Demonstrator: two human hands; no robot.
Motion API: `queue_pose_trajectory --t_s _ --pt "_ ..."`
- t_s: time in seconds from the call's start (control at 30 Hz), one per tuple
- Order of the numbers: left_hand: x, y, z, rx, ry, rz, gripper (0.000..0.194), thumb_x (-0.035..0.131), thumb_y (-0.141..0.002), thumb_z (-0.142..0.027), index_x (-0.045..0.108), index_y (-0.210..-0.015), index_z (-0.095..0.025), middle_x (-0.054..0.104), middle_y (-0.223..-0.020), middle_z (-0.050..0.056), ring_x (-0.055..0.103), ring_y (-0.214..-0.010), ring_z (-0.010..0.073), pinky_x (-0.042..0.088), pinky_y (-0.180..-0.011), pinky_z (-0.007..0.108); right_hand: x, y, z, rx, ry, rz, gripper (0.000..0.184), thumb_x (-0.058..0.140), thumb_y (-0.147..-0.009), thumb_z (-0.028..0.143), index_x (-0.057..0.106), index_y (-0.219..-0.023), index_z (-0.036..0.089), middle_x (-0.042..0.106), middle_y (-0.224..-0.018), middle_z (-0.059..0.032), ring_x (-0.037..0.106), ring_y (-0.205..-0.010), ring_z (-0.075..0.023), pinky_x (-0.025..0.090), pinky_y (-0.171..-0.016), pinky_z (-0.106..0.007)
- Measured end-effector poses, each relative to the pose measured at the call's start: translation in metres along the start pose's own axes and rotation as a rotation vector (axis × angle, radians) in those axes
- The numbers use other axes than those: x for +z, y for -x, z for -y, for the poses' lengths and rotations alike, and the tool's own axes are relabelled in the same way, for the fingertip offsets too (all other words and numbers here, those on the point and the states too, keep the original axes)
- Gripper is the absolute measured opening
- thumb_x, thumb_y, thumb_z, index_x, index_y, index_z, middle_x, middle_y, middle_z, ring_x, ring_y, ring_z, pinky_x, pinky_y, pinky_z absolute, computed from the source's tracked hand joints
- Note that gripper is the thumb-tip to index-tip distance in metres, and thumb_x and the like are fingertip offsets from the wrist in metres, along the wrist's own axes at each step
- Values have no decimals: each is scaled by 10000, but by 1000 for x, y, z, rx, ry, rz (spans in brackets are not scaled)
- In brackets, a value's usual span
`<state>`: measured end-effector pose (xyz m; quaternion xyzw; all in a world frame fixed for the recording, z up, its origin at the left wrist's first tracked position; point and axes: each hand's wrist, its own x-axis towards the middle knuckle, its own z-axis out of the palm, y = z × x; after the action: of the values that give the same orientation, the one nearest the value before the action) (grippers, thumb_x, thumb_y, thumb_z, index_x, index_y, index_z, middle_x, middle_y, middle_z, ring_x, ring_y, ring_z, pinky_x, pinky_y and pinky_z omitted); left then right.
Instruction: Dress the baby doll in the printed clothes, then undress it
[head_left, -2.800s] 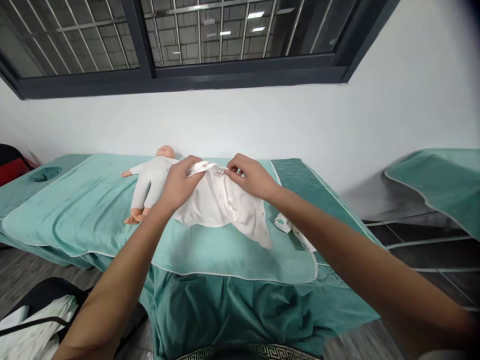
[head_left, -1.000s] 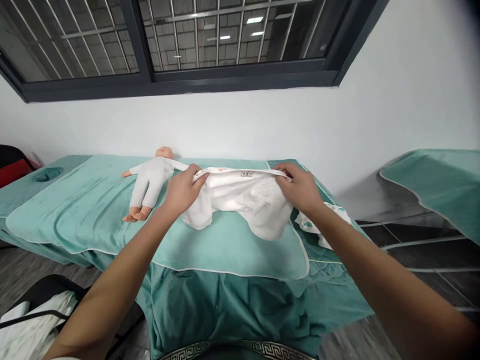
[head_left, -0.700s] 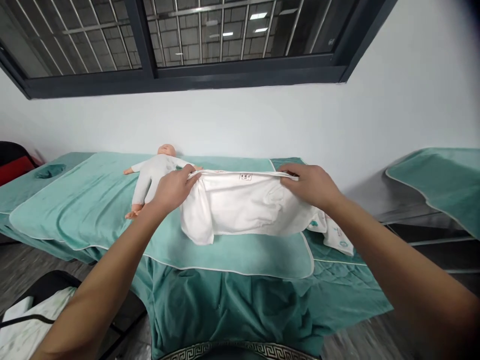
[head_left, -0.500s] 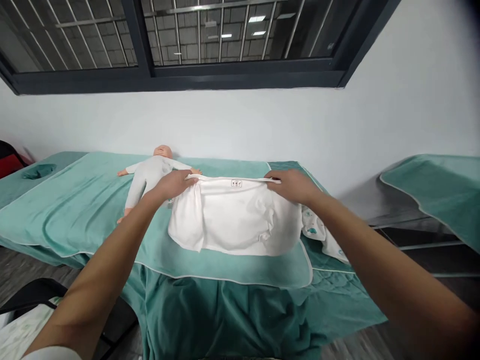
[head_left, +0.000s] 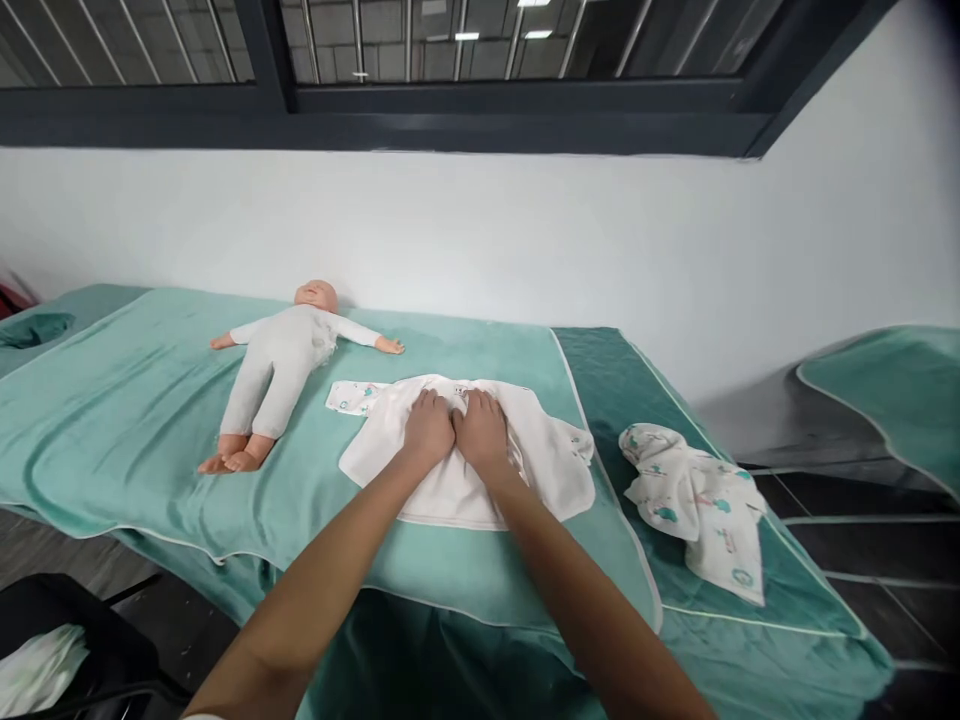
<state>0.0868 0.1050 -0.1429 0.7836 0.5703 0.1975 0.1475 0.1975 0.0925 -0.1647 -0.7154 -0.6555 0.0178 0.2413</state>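
A small white baby shirt lies spread on the green cover, its plain side up. A patterned sleeve sticks out at its left. My left hand and my right hand are close together at the middle of its upper part, knuckles up. Their fingers are bent into the cloth, which bunches a little between them. The fingertips are partly hidden. A baby doll in a white suit lies on its back to the left, arms spread, apart from my hands.
Another white garment with green prints lies crumpled on the darker green cover at right. A black chair with a whitish cloth on it stands at lower left. A wall and a barred window run behind the bed.
The shirt, held up by its top edge before, is now down on the cover. Both hands have come from its two ends to its middle. My view has shifted slightly.
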Motion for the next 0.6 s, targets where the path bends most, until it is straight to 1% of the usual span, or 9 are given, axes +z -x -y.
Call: queue_pose_trajectory --t_s 0.07,0.1,0.17,0.27,0.37,0.47,0.53,0.6 --pt "4 -6 0 -34 -62 -4 431 413 -943 -213 547 -1295 -4 426 -1514 234 327 -1461 305 281 -1196 407 4 -1 -3 49 4 5 482 408 -938 244 482 -1350 5 476 -1471 -245 363 -1423 -315 263 -1175 -431" --pt "4 -9 2 -64 -97 -16 472 407 -944 -219 508 -1343 12 388 -1541 239 298 -1475 316 264 -1206 422 3 -3 -6 67 8 16 499 409 -943 258 468 -1359 -13 443 -1494 -261 341 -1440 -319 259 -1180 -421" --pt "0 -13 5 -137 -148 -48 531 395 -946 -226 438 -1416 19 378 -1550 240 308 -1468 332 272 -1204 447 -2 -5 -10 96 19 37 537 420 -947 291 444 -1373 -35 405 -1513 -285 334 -1446 -337 276 -1173 -417" --pt "-6 -15 7 -209 -181 -92 589 383 -945 -245 354 -1490 -22 356 -1574 212 297 -1473 341 298 -1189 490 -9 -7 -13 103 45 19 579 436 -949 328 404 -1417 -11 393 -1522 -271 338 -1439 -351 291 -1164 -430" --pt "-5 -16 5 -251 -169 -80 623 372 -938 -263 304 -1526 -67 282 -1620 174 230 -1502 343 332 -1163 548 -11 -8 -13 79 81 -5 590 418 -964 343 364 -1464 33 352 -1552 -247 308 -1451 -361 311 -1148 -444" --pt "-2 -23 1 -306 -157 -56 641 356 -936 -277 282 -1540 -76 251 -1635 164 203 -1511 348 358 -1142 571 -9 -13 -14 75 105 6 584 391 -980 366 356 -1477 62 332 -1563 -240 299 -1452 -374 349 -1117 -456" --pt "0 -30 0 -314 -174 -61 646 345 -938 -279 270 -1547 -77 250 -1635 165 207 -1510 350 369 -1135 571 -9 -19 -16 64 119 23 578 370 -989 372 361 -1475 60 328 -1562 -247 296 -1452 -380 355 -1110 -463" --pt "0 -38 1 -292 -204 -82 644 335 -945 -285 265 -1551 -78 258 -1632 165 216 -1507 349 378 -1130 567 -9 -28 -19 34 133 33 578 358 -995 372 361 -1474 49 314 -1567 -253 282 -1459 -380 330 -1129 -467"
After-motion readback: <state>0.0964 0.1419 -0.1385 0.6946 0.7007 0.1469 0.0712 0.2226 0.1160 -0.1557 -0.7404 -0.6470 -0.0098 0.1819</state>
